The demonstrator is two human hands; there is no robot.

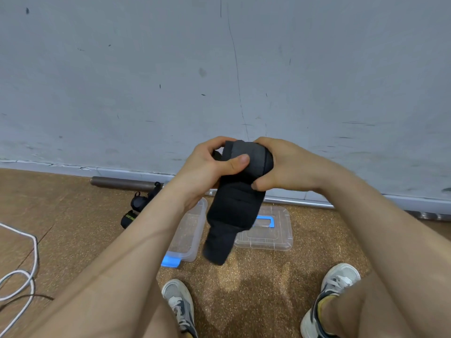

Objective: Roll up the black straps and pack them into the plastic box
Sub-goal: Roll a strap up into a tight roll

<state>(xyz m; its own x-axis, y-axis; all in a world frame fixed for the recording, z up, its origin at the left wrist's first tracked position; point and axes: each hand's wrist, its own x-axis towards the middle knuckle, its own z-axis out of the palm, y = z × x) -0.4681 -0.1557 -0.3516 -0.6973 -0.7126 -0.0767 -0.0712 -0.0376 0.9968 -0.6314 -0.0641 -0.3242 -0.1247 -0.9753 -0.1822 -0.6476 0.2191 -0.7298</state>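
Both hands hold one wide black strap point(234, 211) in the air above the floor. Its upper end is partly rolled between them and the loose end hangs down. My left hand point(212, 164) grips the roll with the thumb pressed on top. My right hand point(280, 167) curls round the roll's right side. The clear plastic box point(192, 230) with a blue latch stands open on the floor below, partly hidden by my left forearm. More black straps point(136, 208) lie on the floor to the box's left.
The box's clear lid point(271, 232) with a blue handle lies right of the box. A grey wall rises behind, with a metal bar point(122, 182) along its foot. A white cable point(22, 276) loops at the left. My two shoes point(179, 303) stand on the cork floor.
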